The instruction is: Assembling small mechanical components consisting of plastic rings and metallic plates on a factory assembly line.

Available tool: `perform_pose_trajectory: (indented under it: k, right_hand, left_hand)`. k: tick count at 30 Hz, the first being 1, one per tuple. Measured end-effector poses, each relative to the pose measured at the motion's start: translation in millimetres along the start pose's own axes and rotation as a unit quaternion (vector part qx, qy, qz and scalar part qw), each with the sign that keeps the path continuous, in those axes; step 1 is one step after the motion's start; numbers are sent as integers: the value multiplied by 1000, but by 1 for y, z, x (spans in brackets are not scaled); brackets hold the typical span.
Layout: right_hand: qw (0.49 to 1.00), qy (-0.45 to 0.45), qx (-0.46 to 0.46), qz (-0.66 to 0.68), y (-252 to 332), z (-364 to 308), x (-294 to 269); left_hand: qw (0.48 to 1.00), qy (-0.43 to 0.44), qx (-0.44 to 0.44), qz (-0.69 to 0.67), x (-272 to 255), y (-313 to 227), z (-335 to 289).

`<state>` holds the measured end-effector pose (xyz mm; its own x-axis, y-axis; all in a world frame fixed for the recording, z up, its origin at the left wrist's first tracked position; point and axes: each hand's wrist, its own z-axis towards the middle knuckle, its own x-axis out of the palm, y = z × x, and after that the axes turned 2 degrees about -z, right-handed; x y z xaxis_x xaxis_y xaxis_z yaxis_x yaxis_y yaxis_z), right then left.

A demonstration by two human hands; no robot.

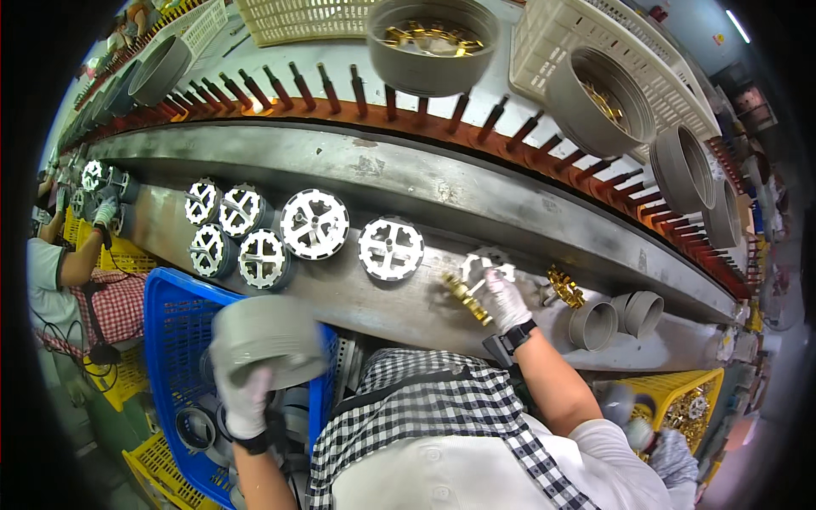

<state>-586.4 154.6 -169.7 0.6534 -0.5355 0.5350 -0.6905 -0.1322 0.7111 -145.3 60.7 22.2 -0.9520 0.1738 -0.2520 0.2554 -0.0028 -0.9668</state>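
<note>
My left hand (246,406), in a white glove, grips a wide grey plastic ring (268,340) above a blue basket (174,293); motion blurs both. Over the metal bench, the gloved fingers of my right hand (508,304) are closed on a gold-coloured metal part (467,299) with a pale stem, partly hidden by them. Just beyond those fingertips shows a white spoked disc (501,258), partly covered. A similar gold-coloured part (565,288) lies to the right, near several grey rings (592,327). Left of my right hand, a white spoked wheel (391,248) caps a grey ring.
More capped rings (314,223) stand leftward along the bench (357,297). Behind a raised metal ledge runs a row of upright dark pins (327,89). Grey tubs (432,72) hold gold-coloured pieces. A yellow basket (710,387) sits at right; a co-worker (76,272) works at far left.
</note>
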Motion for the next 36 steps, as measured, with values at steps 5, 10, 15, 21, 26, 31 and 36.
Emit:
perform_pose_trajectory:
  k: [5,10,15,21,26,31,36]
  right_hand:
    - [996,-23,-23,78,51,-38,-39]
    - [988,60,-32,139,82,-56,-30]
    - [985,4,-40,165,85,-58,-17]
    - [993,36,-46,101,80,-49,0]
    - [924,17,-192,-329,59,-43,24]
    - [828,23,-249,-501,32,-43,49]
    - [695,92,-367,-611,17,-42,58]
  left_hand:
    - [884,267,261,282,153,-31,46]
    - [749,253,510,338,235,49,52]
    - [755,236,504,347,268,64,45]
    - [951,256,-156,80,274,97,30]
    - [896,292,-333,16,268,75,36]
    - [911,231,-330,-91,241,115,23]
    - [906,261,-288,-165,228,130,7]
